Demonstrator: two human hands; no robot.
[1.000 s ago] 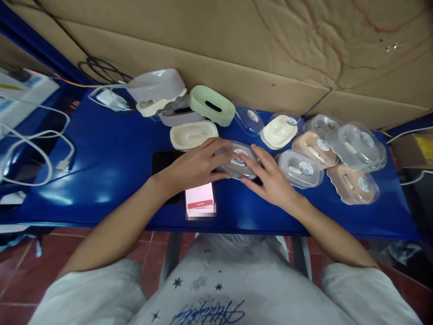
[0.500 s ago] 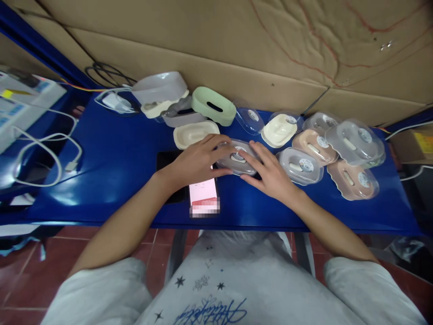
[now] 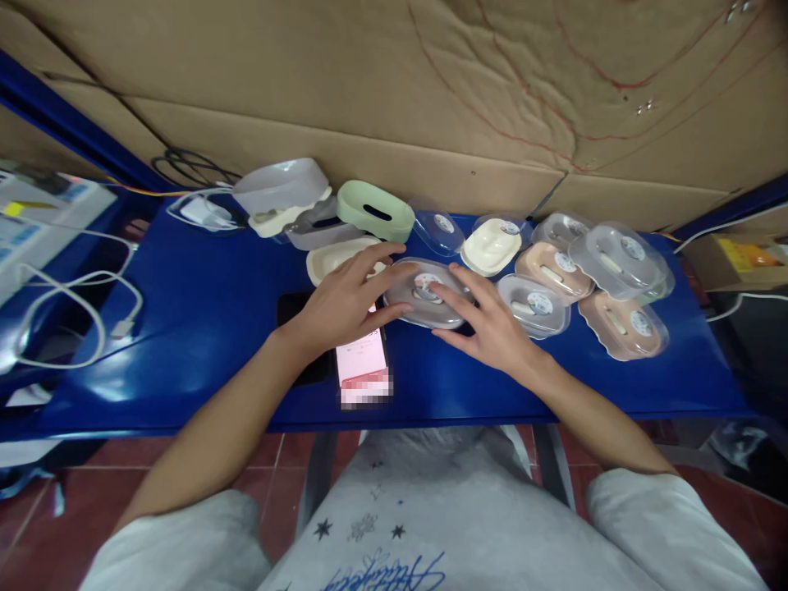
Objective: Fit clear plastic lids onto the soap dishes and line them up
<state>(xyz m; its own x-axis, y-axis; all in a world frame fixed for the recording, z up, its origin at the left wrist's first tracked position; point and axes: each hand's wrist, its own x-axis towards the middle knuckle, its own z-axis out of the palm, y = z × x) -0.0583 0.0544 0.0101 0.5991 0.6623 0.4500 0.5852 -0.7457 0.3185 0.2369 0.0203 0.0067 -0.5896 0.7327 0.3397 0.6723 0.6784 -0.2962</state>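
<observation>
A grey oval soap box (image 3: 424,316) with a clear lid and a round label lies flat on the blue table before me. My left hand (image 3: 341,304) is at its left end, fingertips and thumb over the edge. From the other side my right hand (image 3: 486,320) rests on the box, its index finger near the label and its thumb at the near edge. Behind my left hand, a cream tray (image 3: 320,261) is partly covered. Under and beside that hand lie a phone with a lit pink screen (image 3: 362,357) and a dark flat object (image 3: 289,308).
Toward the back stand a green slotted case (image 3: 369,197), grey translucent parts (image 3: 283,185), a clear lid (image 3: 437,234) and a cream dish (image 3: 489,246). Lidded grey and peach boxes (image 3: 621,324) cluster at right. White cables (image 3: 92,308) and a charger (image 3: 209,213) lie left. Cardboard (image 3: 345,139) lines the back.
The fingers of my left hand have drawn back from the label toward the left edge of the soap box, exposing more of the lid. The camera view has shifted slightly.
</observation>
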